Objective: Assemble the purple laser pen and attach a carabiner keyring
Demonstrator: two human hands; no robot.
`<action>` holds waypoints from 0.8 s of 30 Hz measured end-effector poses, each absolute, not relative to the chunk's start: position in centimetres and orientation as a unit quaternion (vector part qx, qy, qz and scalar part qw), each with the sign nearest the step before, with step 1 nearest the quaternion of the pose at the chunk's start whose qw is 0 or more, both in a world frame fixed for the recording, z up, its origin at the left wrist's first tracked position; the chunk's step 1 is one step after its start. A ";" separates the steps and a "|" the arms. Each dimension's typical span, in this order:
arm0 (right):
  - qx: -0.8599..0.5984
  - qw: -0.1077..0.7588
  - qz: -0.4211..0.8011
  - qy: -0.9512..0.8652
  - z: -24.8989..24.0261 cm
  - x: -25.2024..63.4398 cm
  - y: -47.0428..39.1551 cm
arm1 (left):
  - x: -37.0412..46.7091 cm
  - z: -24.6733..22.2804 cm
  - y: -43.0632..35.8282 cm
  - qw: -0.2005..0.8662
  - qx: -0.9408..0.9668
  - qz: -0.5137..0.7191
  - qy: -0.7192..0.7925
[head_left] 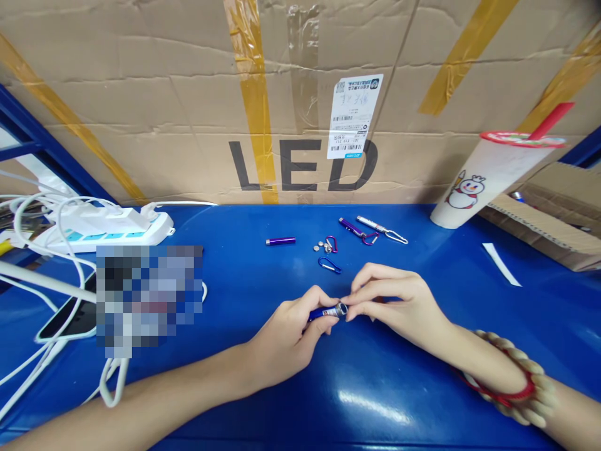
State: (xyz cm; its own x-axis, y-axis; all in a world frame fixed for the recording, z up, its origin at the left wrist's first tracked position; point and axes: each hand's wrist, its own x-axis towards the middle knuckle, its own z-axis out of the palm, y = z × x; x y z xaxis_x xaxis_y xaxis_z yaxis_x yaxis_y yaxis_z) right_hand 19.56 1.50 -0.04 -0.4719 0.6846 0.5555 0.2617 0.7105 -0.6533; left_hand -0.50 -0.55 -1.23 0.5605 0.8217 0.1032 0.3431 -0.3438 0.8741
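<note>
My left hand point(293, 332) is wrapped around a small blue keychain flashlight point(323, 312), its silver end pointing right. That end looks like an open ring. Beside it, my right hand point(399, 300) has thumb and fingertips pinched close to the rim; whatever they hold, if anything, is too small to make out. Beyond the hands lie a purple tube point(280, 241), several small button cells point(316, 248), a red carabiner point(333, 243) and a blue carabiner point(329, 265). Farther right are a purple keychain flashlight point(351, 226) and a silver one point(370, 223), each with a carabiner.
A large cardboard box point(188, 125) stands along the back of the blue table point(235, 275). At left are a white power strip point(162, 228), tangled cables and a phone point(75, 316). A tall drink cup point(488, 175), a paper strip point(500, 264) and an open carton point(535, 232) are at right.
</note>
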 end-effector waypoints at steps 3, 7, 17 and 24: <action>-0.292 0.417 0.288 -0.811 -0.1 19.4 1.6 | -0.4 -1.1 -0.6 0.433 0.776 0.267 0.373; -0.295 0.414 0.310 -0.803 -0.3 19.3 1.6 | -0.4 -1.0 -0.6 0.436 0.778 0.261 0.369; -0.305 0.415 0.286 -0.808 -0.6 19.1 1.1 | -0.5 -1.3 -0.6 0.407 0.790 0.267 0.373; -0.330 0.416 0.280 -0.800 -0.7 18.8 1.0 | -0.5 -1.5 -0.7 0.376 0.795 0.274 0.390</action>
State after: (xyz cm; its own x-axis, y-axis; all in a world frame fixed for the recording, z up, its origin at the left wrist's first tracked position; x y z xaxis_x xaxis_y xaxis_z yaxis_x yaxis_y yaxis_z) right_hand 18.80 1.02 -0.74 -0.4358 0.7603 0.4816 0.2941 0.6260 -0.7222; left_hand -0.51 -0.74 -1.53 0.5456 0.8258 0.1429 0.4133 -0.4135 0.8113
